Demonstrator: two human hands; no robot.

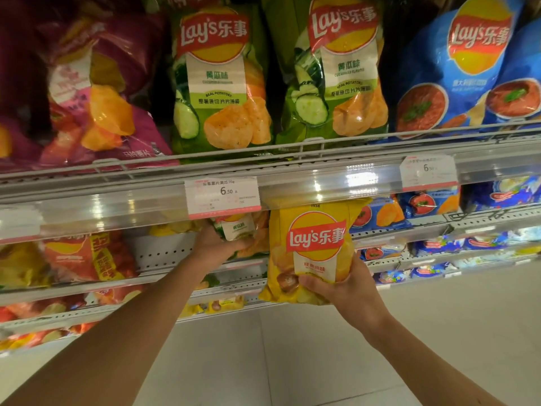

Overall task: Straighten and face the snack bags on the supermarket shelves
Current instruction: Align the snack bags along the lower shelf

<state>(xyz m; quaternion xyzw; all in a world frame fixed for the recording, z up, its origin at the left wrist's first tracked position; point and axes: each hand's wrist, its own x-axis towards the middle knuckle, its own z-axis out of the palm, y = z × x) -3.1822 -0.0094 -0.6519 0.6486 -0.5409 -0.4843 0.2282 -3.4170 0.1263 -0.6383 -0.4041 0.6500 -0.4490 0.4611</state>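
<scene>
Right hand (345,288) grips yellow bag (310,250) upright; left hand (216,247), arm outstretched, clasps green bag (237,227).

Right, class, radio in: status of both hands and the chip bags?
Left hand grips green bag under shelf edge. Right hand holds yellow bag upright, logo forward, off shelf. Price tag hides green bag's top.

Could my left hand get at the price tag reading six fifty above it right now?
Probably not yet. The left hand is under the shelf rail, gripping a green cucumber chip bag. The price tag sits unobstructed just above, so it could once freed.
</scene>
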